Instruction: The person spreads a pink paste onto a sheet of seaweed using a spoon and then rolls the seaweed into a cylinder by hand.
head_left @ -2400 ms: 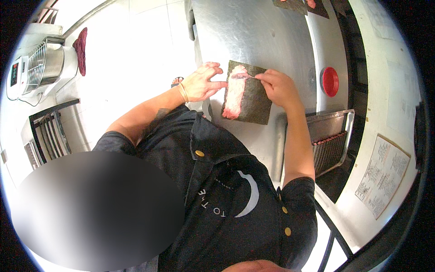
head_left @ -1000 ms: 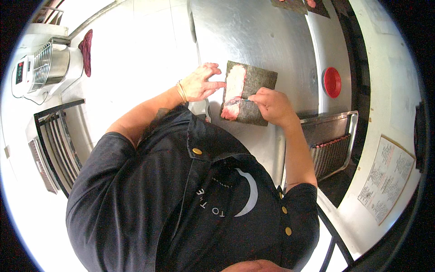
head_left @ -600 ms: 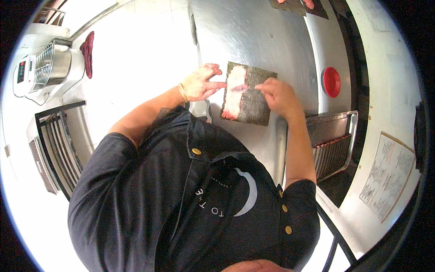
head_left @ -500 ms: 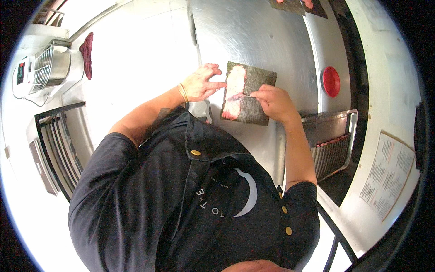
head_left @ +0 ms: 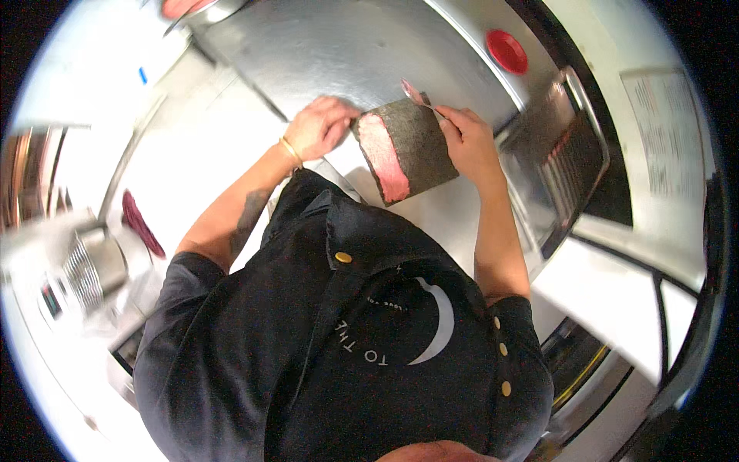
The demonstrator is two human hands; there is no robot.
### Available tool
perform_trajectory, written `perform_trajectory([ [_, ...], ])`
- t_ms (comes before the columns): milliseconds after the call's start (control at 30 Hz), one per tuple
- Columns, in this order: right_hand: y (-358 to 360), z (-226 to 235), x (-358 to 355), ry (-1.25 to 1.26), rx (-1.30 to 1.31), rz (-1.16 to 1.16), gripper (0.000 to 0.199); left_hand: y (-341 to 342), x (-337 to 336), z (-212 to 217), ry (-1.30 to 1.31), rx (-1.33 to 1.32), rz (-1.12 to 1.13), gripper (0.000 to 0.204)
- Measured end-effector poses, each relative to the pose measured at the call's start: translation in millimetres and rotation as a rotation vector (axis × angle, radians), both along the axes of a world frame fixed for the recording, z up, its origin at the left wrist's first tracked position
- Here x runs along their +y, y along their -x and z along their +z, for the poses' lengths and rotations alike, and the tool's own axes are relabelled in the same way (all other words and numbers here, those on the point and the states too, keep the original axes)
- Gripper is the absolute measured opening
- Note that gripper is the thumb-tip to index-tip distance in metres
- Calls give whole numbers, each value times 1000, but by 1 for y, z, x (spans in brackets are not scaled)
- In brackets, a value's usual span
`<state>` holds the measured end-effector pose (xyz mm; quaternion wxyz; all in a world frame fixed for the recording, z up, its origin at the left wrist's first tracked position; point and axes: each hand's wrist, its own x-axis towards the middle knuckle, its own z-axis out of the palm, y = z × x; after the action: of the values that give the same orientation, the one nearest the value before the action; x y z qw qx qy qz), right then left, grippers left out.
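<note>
A dark nori sheet (head_left: 423, 146) lies on the steel worktop in front of me. Along its left side runs a smooth strip of pink paste (head_left: 382, 158). My left hand (head_left: 319, 127) is at the sheet's upper left corner, fingers curled and fingertips on that corner. Between thumb and fingers, my right hand (head_left: 469, 142) grips a spoon (head_left: 414, 93). The spoon's bowl, smeared with pink, is over the sheet's far edge, away from the strip. The heel of my right hand is beside the sheet's right edge.
The steel worktop (head_left: 331, 54) extends away from me. At the far left stands a metal bowl (head_left: 219, 11) with pink contents. A red dish (head_left: 507, 51) is at far right, near a rimmed metal tray (head_left: 604, 146) holding a row of dark rolls. A mixer (head_left: 96, 266) stands left.
My view has turned. The spoon has left the pink strip and moved to the far edge. The strip looks smoother. My left fingers, spread beside the sheet before, are now curled at its corner.
</note>
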<state>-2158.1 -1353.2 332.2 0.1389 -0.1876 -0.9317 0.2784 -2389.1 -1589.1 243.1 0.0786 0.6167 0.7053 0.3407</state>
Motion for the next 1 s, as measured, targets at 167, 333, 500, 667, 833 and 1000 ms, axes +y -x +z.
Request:
perform_trajectory([
  [167,-32,-11,-95,73,124,-500,29,68,114,2,2,248,-618,38],
  [333,-25,-34,-234,217,99,-1165,33,88,158,-19,206,461,-979,37],
  [500,21,-56,-306,83,41,-1393,34,99,159,-28,128,357,-1044,40],
  [667,81,-73,-291,-40,-122,-1480,35,101,162,-31,59,366,-1085,46],
  [833,118,-72,-282,-8,-75,-1369,36,99,162,-26,129,472,-1092,52],
  [1000,100,-54,-247,-91,-184,-1458,33,100,162,-23,169,389,-1096,49],
])
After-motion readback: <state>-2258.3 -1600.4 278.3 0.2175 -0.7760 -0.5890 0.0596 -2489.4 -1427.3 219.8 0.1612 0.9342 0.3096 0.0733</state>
